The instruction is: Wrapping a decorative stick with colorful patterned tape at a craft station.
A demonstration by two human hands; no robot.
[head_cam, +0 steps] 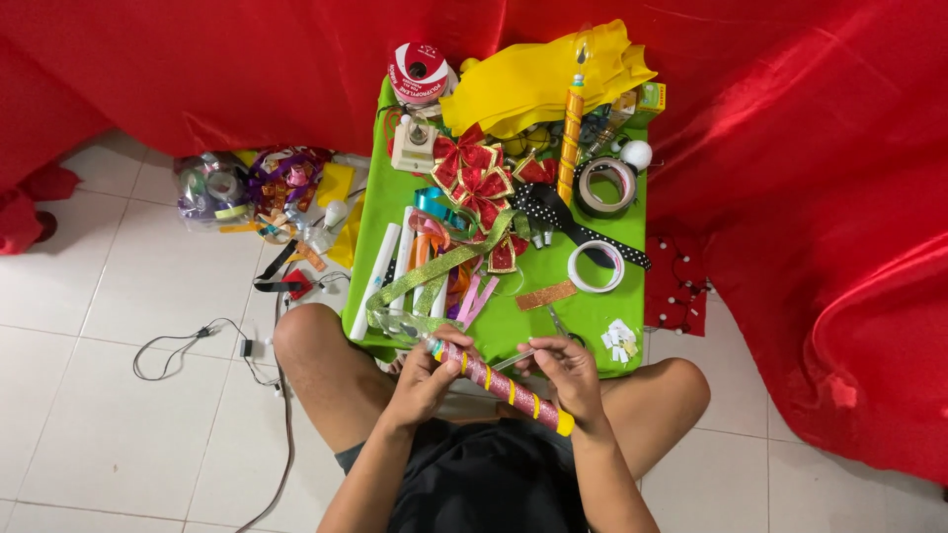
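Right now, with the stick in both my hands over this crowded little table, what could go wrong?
The glitter-wrapped stick is held at both ends by the left hand and right hand, just past the green table edge, so a swing might sweep off the small paper scraps lying near that edge. The green glitter ribbon trails toward the stick's end and may snag. The cable by the knee could catch a leg.
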